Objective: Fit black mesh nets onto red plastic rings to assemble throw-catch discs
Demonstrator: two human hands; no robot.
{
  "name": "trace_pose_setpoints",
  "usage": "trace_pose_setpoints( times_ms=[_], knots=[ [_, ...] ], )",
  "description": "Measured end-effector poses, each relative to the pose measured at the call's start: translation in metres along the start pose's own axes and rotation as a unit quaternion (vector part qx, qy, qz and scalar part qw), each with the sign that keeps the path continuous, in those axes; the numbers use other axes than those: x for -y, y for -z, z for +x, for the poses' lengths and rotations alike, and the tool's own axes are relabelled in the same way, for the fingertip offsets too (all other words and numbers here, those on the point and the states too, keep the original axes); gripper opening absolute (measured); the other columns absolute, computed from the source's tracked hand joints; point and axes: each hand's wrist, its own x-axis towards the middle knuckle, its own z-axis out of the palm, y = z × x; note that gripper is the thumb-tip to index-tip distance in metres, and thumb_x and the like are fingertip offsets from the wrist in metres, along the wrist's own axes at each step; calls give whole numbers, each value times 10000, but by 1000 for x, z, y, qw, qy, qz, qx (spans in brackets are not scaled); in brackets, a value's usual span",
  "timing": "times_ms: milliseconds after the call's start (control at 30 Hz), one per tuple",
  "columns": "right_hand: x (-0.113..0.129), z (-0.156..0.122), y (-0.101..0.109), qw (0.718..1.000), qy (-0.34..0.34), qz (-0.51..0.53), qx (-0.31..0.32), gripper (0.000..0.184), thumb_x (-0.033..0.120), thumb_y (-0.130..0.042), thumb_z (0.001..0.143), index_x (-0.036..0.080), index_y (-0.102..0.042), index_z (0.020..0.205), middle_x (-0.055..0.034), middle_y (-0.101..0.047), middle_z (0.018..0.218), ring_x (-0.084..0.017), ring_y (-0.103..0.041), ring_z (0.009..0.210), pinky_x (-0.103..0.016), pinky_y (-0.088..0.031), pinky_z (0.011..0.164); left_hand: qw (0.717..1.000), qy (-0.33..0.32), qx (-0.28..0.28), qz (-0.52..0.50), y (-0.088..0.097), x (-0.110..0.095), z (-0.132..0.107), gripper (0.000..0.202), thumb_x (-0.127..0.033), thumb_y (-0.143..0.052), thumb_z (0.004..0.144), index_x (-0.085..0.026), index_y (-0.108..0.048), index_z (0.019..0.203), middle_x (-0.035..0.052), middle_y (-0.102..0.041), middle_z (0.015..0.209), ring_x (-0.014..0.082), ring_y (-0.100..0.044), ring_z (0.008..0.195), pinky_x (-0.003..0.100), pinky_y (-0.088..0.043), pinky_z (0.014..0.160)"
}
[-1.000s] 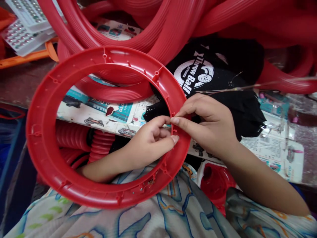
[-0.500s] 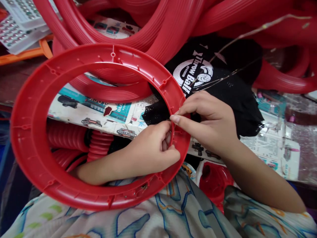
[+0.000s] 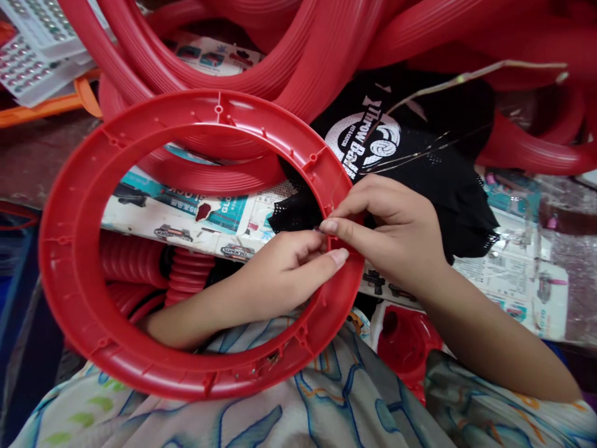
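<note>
A red plastic ring [image 3: 69, 280] with a ribbed, peg-studded channel faces up, its near edge over my patterned clothing. My left hand [image 3: 280, 274] comes up through the ring's opening and grips its right side, thumb lying across the channel. Just above that, my right hand [image 3: 396, 230] pinches with thumb and index finger at the inner rim. A thin wire [image 3: 466, 76] with small lumps along it runs out past my right hand, its loose end in the air. What exactly lies between the right fingertips is too small to see, but the wire leads there.
Smooth and grooved red rings [image 3: 261, 78] are heaped at the back. A black mesh cloth [image 3: 420, 186] with white print lies on printed card sheets [image 3: 508, 286]. White trays of small shiny pieces [image 3: 32, 68] stand back left, beside an orange strip [image 3: 41, 109]. Red corrugated tubes [image 3: 189, 274] sit below.
The ring has shifted slightly right. My left thumb has stretched out over the channel. The wire's loose end has swung lower, while my right hand stays pinched at nearly the same spot.
</note>
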Motion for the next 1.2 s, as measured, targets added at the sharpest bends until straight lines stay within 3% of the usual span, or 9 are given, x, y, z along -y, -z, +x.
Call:
trace_pose_setpoints(
  times_ms=[100,167,233,400,467,600,833,1033,1200],
  knots=[
    [-2,0,-1,1000,-6,-9,-7,116,209,-735,796,160,-682,705,6,-626,697,-98,-571,643,-247,-433,567,997,-37,-54,45,-3,2,6,286,-349,-506,899,-153,-513,691,-42,-463,597,64,-421,543,188,-329,492],
    [-3,1,-2,1000,-14,-13,-10,115,208,-728,800,157,-682,708,5,-623,699,-98,-567,639,-250,-428,565,996,-40,-79,-7,-6,4,11,138,-316,-523,885,-180,-546,886,-57,-490,627,66,-439,511,183,-336,464],
    [-4,1,-2,1000,-20,-15,-11,118,213,-716,808,159,-681,709,5,-620,702,-98,-562,637,-252,-422,563,993,-44,-102,-44,-8,7,15,202,-277,-539,863,-226,-487,1051,-68,-521,671,74,-471,500,182,-360,456],
    [-6,0,-3,999,-16,-26,-8,119,243,-736,783,171,-665,721,14,-601,700,-105,-542,641,-266,-428,590,990,-50,-133,24,-9,12,19,156,-221,-536,822,-234,-413,918,-53,-549,709,100,-537,586,212,-432,540],
    [-7,-1,-2,999,-10,-27,-34,126,262,-755,765,177,-675,810,7,-613,747,-114,-540,663,-280,-446,616,988,-52,-137,53,-9,12,18,195,-198,-541,796,-232,-394,920,-46,-563,742,109,-551,623,235,-452,584],
    [-9,-2,7,996,56,-62,-24,243,277,-742,783,231,-696,1017,-22,-652,913,-152,-588,790,-330,-492,714,981,-38,-114,153,-10,5,13,270,-210,-550,762,-218,-374,966,-27,-559,760,135,-549,648,274,-436,605],
    [-5,0,21,987,143,-71,17,154,226,-715,795,234,-717,949,-41,-628,952,-190,-614,958,-386,-508,878,962,-14,-18,273,-10,-10,3,242,-242,-486,758,-190,-384,972,11,-533,789,163,-523,674,298,-399,612],
    [3,0,25,988,103,-51,103,65,191,-692,785,208,-701,847,-106,-552,1176,-230,-544,1150,-412,-473,1003,951,5,41,306,-7,-7,-9,230,-253,-461,772,-190,-383,979,28,-536,823,169,-518,688,307,-407,623],
    [6,-4,22,994,72,-21,81,86,174,-698,771,245,-675,729,-65,-540,1182,-203,-571,1022,-388,-537,889,962,11,60,267,-9,-6,-13,250,-247,-469,796,-196,-354,1011,7,-523,805,156,-520,679,297,-419,620]
  ],
)
